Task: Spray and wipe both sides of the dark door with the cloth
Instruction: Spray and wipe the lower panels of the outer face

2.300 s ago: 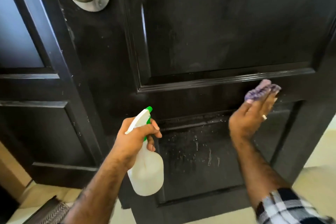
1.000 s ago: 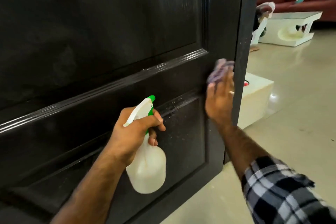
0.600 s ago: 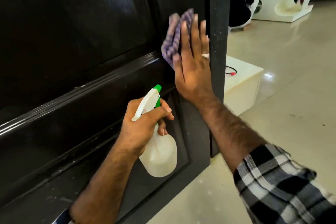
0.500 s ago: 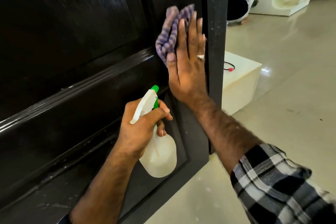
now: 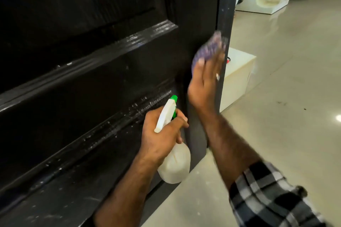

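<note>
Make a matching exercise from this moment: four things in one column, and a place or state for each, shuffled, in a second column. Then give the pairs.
1. cloth
2. spray bottle
3. white box
4. ring

A. on the floor beyond the door's edge
B. on a finger of the right hand
C. gripped in the left hand
D. pressed flat against the door

Pairs: 1-D, 2-C, 3-A, 4-B

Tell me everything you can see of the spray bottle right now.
The spray bottle is a small plastic one with a rounded, milky-white body, a white trigger head and a green nozzle tip. It is held roughly upright, leaning a little, with the nozzle toward the dark door, near its lower panel. The left hand is wrapped around its neck, with fingers at the trigger; nothing else touches it. No spray is visible leaving it. How full it is cannot be told.
</note>
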Tool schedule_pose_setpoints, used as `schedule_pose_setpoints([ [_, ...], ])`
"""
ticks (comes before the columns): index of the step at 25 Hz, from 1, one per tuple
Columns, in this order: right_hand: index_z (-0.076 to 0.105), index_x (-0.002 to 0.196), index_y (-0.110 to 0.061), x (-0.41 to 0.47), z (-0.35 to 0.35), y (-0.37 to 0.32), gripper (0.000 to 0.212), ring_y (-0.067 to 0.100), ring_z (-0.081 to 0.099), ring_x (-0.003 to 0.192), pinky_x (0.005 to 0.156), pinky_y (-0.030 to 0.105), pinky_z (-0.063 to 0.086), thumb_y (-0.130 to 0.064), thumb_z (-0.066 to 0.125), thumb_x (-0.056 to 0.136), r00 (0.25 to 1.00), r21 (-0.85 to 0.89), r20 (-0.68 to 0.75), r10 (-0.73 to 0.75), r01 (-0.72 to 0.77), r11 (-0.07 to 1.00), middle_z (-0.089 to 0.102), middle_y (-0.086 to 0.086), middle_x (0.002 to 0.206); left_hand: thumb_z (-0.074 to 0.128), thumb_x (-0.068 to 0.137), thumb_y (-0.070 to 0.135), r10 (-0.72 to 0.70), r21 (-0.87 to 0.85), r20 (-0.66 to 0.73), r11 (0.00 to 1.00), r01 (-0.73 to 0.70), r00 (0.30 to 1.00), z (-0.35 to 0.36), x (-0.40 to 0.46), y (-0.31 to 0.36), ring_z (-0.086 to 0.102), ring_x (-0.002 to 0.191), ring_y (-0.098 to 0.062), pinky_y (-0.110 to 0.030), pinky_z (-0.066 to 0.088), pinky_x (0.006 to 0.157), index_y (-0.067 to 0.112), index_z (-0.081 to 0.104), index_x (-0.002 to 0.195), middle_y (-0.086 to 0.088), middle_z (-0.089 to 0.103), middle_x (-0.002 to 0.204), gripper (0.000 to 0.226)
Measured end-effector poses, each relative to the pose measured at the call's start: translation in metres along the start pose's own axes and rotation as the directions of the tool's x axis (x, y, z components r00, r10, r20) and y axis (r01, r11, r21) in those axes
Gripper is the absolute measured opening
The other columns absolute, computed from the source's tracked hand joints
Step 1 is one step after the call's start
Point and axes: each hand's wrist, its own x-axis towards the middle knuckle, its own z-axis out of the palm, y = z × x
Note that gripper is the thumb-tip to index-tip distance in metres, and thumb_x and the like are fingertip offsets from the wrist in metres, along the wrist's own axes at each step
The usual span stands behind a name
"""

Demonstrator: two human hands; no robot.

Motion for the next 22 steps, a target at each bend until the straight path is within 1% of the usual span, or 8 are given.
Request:
schedule_pose_setpoints([
  [2,0.016,0.167,0.006,0.039,0.003,-0.023,0.064,0.043,0.005,0.166,0.131,0.066,0.012,-0.023,0.037,0.115,0.974,-0.012,-0.003,-0.225,0.225,0.974,0.008,0.027,0.177,0.067,0.082,0.004,0.06,-0.034,0.01,0.998,-0.06,0.998,0.004,0.006,0.001,0.053,0.045,-0.028,-0.038,0.05,0.051,0.005,0.072,0.076,-0.029,0.067,0.074,0.008],
  [5,0.016,0.168,0.003,-0.009,0.007,0.057,0.065,0.037,0.009,0.167,0.131,0.063,0.018,-0.023,0.039,0.114,0.977,-0.036,-0.009,-0.212,0.211,0.977,0.008,0.022,0.178,0.066,0.089,-0.003,0.139,-0.043,0.029,0.989,-0.138,0.99,0.012,0.008,-0.032,0.055,0.044,-0.025,-0.034,0.05,0.05,0.003,0.071,0.079,-0.022,0.07,0.075,0.013],
  [9,0.004,0.173,-0.025,-0.207,-0.001,0.264,0.077,0.021,0.014,0.167,0.133,0.055,0.023,-0.06,0.032,0.111,0.925,-0.069,0.179,0.336,-0.329,0.942,0.007,-0.001,0.181,0.071,0.092,0.009,0.096,0.005,0.014,0.995,-0.096,0.995,0.028,-0.012,-0.142,0.062,0.052,-0.023,-0.03,0.053,0.053,0.01,0.074,0.086,-0.017,0.072,0.078,0.007],
  [12,0.007,0.17,-0.044,-0.248,0.006,0.349,0.116,0.024,0.03,0.162,0.129,0.058,0.032,-0.108,0.026,0.075,0.674,0.185,0.238,0.699,-0.738,0.649,0.019,-0.005,0.179,0.075,0.093,0.015,-0.033,0.024,-0.075,0.999,0.035,0.997,0.038,-0.035,-0.218,0.066,0.055,-0.021,-0.032,0.055,0.055,0.015,0.074,0.089,-0.01,0.074,0.078,0.004],
  [14,0.025,0.169,-0.032,-0.214,0.008,0.299,0.096,0.027,0.048,0.149,0.119,0.052,0.048,-0.09,0.035,0.092,0.507,0.163,0.137,0.851,-0.859,0.485,0.039,0.004,0.169,0.077,0.093,0.015,-0.042,0.038,-0.158,0.998,0.049,0.987,0.039,-0.051,-0.242,0.067,0.055,-0.023,-0.039,0.058,0.053,0.018,0.073,0.085,-0.006,0.072,0.073,0.009],
  [16,0.021,0.17,-0.022,-0.164,0.015,0.198,0.073,0.034,0.038,0.154,0.125,0.05,0.039,-0.06,0.037,0.11,0.586,0.087,0.066,0.807,-0.809,0.581,0.029,0.014,0.172,0.075,0.094,0.012,-0.014,0.044,-0.24,0.999,0.026,0.971,0.036,-0.066,-0.244,0.066,0.055,-0.026,-0.045,0.059,0.051,0.018,0.073,0.083,-0.007,0.07,0.07,0.013],
  [19,-0.003,0.173,-0.017,-0.132,0.021,0.084,0.074,0.031,-0.016,0.165,0.131,0.051,-0.007,-0.047,0.032,0.114,0.977,0.047,0.109,0.182,-0.188,0.981,-0.019,0.01,0.179,0.071,0.095,0.008,-0.037,0.0,-0.317,0.999,0.039,0.948,0.027,-0.069,-0.234,0.065,0.056,-0.024,-0.038,0.059,0.052,0.014,0.074,0.085,-0.009,0.072,0.076,0.012],
  [22,0.007,0.17,-0.004,-0.175,0.014,0.155,0.077,0.034,-0.006,0.167,0.135,0.058,0.005,-0.038,0.042,0.111,0.99,-0.087,0.125,-0.071,0.083,0.993,-0.006,0.019,0.179,0.069,0.097,0.003,-0.009,-0.025,-0.335,1.0,0.001,0.942,0.014,-0.071,-0.228,0.059,0.05,-0.024,-0.03,0.054,0.052,0.006,0.071,0.086,-0.012,0.072,0.076,0.012],
])
